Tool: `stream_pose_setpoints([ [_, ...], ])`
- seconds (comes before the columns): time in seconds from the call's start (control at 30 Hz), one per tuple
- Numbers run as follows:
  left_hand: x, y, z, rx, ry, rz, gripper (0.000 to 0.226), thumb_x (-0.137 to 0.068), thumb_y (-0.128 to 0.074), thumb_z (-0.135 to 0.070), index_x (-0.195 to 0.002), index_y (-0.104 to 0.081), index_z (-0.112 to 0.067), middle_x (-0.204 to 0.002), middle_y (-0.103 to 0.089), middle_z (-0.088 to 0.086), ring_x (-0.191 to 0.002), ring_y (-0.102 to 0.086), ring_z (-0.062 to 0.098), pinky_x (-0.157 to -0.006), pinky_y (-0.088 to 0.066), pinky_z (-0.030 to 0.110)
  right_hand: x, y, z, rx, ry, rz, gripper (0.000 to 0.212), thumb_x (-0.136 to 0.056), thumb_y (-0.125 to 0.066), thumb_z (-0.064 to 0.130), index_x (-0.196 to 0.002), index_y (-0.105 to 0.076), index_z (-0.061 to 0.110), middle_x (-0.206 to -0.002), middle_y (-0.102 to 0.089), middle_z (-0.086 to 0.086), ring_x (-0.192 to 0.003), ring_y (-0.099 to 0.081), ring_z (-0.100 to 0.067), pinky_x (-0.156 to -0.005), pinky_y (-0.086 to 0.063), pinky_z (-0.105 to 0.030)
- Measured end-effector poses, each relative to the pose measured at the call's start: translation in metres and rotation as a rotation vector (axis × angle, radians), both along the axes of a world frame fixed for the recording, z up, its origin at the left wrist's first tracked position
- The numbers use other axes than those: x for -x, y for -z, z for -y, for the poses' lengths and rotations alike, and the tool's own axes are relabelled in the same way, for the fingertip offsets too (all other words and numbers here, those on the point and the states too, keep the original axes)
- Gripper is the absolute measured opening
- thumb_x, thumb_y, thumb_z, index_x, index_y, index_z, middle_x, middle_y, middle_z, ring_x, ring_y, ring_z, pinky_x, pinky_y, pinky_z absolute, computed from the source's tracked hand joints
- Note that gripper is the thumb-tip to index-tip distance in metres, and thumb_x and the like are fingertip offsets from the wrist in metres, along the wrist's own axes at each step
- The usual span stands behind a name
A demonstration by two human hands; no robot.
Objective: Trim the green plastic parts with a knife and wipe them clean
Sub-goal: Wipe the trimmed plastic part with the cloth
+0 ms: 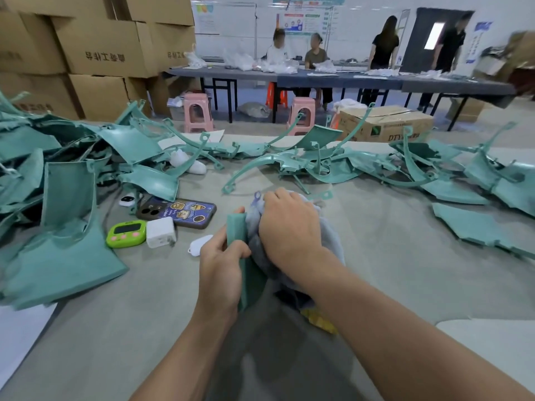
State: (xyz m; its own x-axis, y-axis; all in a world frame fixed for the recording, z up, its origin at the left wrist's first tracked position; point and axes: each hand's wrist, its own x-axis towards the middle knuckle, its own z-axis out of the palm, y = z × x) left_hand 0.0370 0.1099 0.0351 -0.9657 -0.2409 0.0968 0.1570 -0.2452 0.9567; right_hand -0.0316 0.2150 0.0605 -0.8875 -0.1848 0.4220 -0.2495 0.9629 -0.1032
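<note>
Left of counter (390, 270): heap of green parts (63, 256). Next: green timer (126, 233), white charger (160, 232), phone (179, 212). Centre: left hand (221, 264) gripping the edge of one green part (236, 227), which is upright and off the counter. Right hand (289, 227) is clenched on a grey cloth (254, 225) pressed against that part. More loose green pieces (474, 227) on the far right.
</note>
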Motion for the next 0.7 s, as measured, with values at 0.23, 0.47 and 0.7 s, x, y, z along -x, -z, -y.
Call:
stream_pose_setpoints([
  [0.23,-0.005,0.003,-0.003,0.173,0.081,-0.127,0.064,-0.066,-0.048,-0.004,-0.114,-0.074,-0.036,-0.095,-0.074,-0.008,-0.082,-0.063,0.008,-0.07,-0.056,0.03,0.037,-0.023,-0.022,0.01,0.185,0.017,0.016,-0.092,-0.05,0.018,-0.093,-0.065,0.023,-0.104,-0.069,-0.004,-0.098,-0.065,-0.03,-0.072,-0.034,-0.034],
  [0.47,-0.015,-0.004,-0.01,0.302,0.092,-0.168,0.07,-0.066,-0.047,-0.006,-0.122,-0.065,-0.043,-0.115,-0.07,-0.029,-0.099,-0.063,-0.009,-0.075,-0.045,0.005,0.062,-0.018,-0.085,-0.177,0.331,0.03,0.016,-0.096,-0.046,0.016,-0.082,-0.052,0.021,-0.098,-0.068,-0.006,-0.083,-0.056,-0.028,-0.07,-0.035,-0.036],
  [0.7,-0.009,0.0,-0.009,0.273,0.052,-0.155,0.071,-0.066,-0.048,-0.008,-0.129,-0.068,-0.033,-0.093,-0.072,-0.023,-0.075,-0.058,-0.005,-0.064,-0.042,0.004,0.075,-0.002,-0.121,-0.126,0.436,0.035,0.022,-0.094,-0.049,0.016,-0.072,-0.049,0.021,-0.092,-0.069,-0.005,-0.085,-0.062,-0.029,-0.069,-0.038,-0.035],
])
